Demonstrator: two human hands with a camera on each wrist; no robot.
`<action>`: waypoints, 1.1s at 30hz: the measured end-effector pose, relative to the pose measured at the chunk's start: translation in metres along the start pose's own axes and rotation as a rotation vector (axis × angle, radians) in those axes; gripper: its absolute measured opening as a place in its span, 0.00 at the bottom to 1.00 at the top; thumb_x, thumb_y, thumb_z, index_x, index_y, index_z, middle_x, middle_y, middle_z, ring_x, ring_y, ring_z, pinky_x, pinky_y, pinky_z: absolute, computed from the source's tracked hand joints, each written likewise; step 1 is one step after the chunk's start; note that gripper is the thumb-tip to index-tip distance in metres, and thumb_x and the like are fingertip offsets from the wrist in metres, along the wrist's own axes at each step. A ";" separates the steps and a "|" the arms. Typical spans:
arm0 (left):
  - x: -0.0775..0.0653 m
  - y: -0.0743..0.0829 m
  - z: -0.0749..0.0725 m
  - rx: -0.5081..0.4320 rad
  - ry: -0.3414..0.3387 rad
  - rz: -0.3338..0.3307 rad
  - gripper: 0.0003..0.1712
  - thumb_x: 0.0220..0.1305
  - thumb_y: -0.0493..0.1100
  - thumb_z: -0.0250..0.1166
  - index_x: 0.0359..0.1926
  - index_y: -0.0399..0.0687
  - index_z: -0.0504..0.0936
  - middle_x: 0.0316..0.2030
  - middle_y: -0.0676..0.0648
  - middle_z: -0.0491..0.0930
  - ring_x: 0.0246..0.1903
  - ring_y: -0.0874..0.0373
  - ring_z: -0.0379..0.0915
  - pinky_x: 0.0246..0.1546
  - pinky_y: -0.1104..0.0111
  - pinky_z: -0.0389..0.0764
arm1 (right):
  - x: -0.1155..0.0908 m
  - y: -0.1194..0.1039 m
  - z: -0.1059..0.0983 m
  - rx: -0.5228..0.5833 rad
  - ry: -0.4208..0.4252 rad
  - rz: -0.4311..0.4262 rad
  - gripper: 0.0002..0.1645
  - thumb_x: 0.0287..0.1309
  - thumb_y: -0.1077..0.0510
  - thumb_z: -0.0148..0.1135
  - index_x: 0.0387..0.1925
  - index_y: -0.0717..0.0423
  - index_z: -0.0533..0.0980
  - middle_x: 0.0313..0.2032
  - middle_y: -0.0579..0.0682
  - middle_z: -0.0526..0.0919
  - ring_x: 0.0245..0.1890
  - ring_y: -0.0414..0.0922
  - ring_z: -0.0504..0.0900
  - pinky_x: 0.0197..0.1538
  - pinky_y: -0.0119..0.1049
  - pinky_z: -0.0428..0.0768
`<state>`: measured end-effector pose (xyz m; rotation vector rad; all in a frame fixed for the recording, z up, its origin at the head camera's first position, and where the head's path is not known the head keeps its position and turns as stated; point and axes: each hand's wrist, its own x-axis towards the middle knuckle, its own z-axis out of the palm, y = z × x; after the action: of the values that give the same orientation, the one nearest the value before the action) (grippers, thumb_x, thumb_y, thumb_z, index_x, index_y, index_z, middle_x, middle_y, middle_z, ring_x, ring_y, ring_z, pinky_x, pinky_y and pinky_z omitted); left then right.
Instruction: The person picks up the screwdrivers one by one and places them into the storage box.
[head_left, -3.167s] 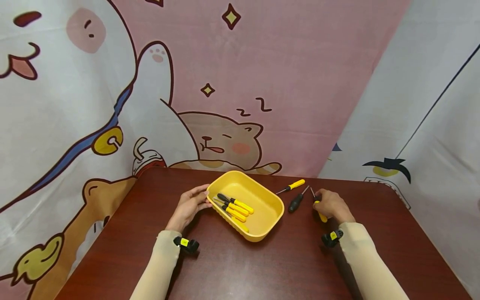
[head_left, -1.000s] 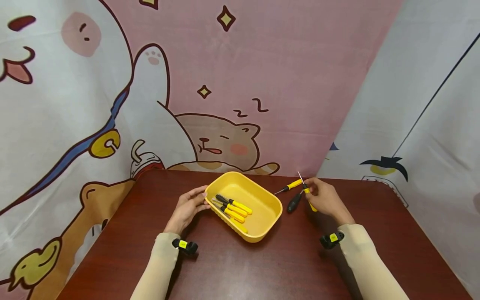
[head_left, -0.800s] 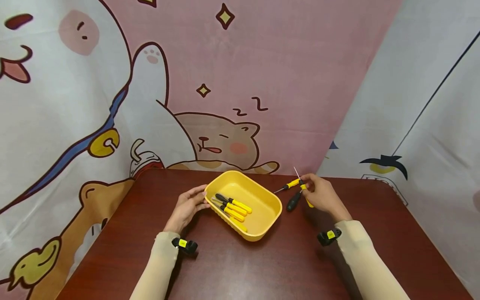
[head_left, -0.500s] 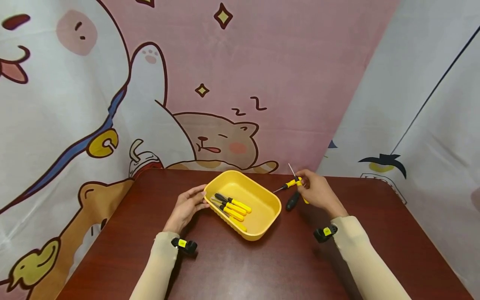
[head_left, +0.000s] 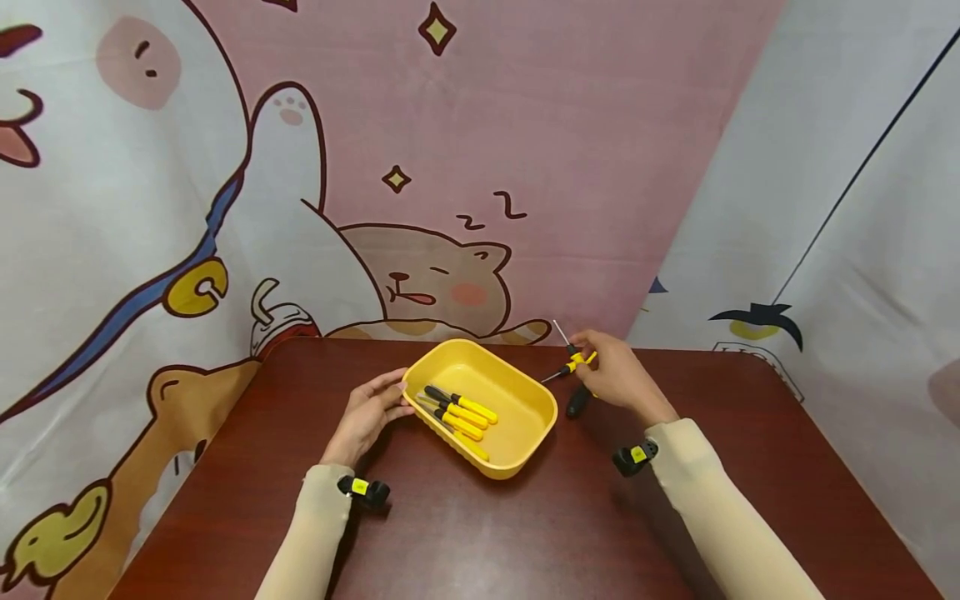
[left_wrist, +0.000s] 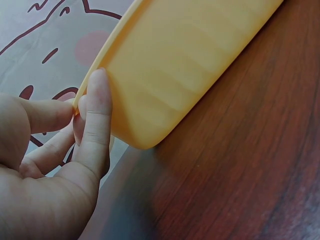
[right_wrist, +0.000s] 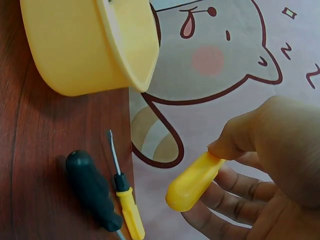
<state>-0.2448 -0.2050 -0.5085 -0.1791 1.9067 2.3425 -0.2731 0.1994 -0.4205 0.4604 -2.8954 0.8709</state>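
My left hand (head_left: 369, 418) pinches the corner rim of a yellow plastic bin (head_left: 517, 408); the left wrist view shows one finger against its outer wall. Several screwdrivers (head_left: 468, 410), mostly yellow-handled, lie inside the bin. To the right of it, my right hand (head_left: 621, 377) holds a screwdriver (right_wrist: 195, 182) by its yellow handle, raised over the table with the shaft pointing up and left. Below that hand lie a black-handled screwdriver (right_wrist: 90, 187) and a yellow-and-black screwdriver (right_wrist: 131, 212), side by side; the head view shows them partly hidden.
All this is on a dark red-brown wooden table (head_left: 480, 550). A cartoon-printed cloth (head_left: 570, 167) hangs right behind the table's far edge. Each wrist wears a small black camera (head_left: 633, 458).
My right hand first gripped the screwdriver on the table, then lifted it and carried it left over the other two toward the bin. My left hand keeps its hold on the bin.
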 end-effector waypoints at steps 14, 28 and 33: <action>0.001 0.000 0.001 -0.002 -0.007 0.004 0.24 0.76 0.36 0.59 0.69 0.39 0.73 0.57 0.34 0.74 0.36 0.58 0.79 0.41 0.68 0.90 | 0.013 -0.027 0.013 -0.028 -0.034 -0.102 0.24 0.60 0.63 0.64 0.59 0.59 0.77 0.43 0.55 0.83 0.40 0.50 0.81 0.44 0.44 0.87; 0.002 -0.001 0.000 -0.012 -0.001 -0.010 0.22 0.75 0.36 0.59 0.68 0.40 0.75 0.57 0.33 0.74 0.37 0.57 0.79 0.41 0.67 0.90 | 0.021 -0.051 0.026 -0.106 -0.120 -0.111 0.24 0.61 0.61 0.66 0.59 0.54 0.78 0.42 0.52 0.81 0.39 0.47 0.78 0.43 0.40 0.84; 0.002 0.000 -0.001 -0.004 -0.005 -0.007 0.23 0.76 0.36 0.59 0.68 0.41 0.75 0.57 0.34 0.75 0.38 0.57 0.79 0.42 0.67 0.90 | 0.023 -0.055 0.031 -0.122 -0.138 -0.151 0.23 0.61 0.62 0.66 0.59 0.55 0.78 0.37 0.50 0.78 0.34 0.45 0.75 0.36 0.34 0.78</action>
<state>-0.2466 -0.2054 -0.5092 -0.1800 1.8964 2.3402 -0.2778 0.1325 -0.4133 0.7439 -2.9655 0.6610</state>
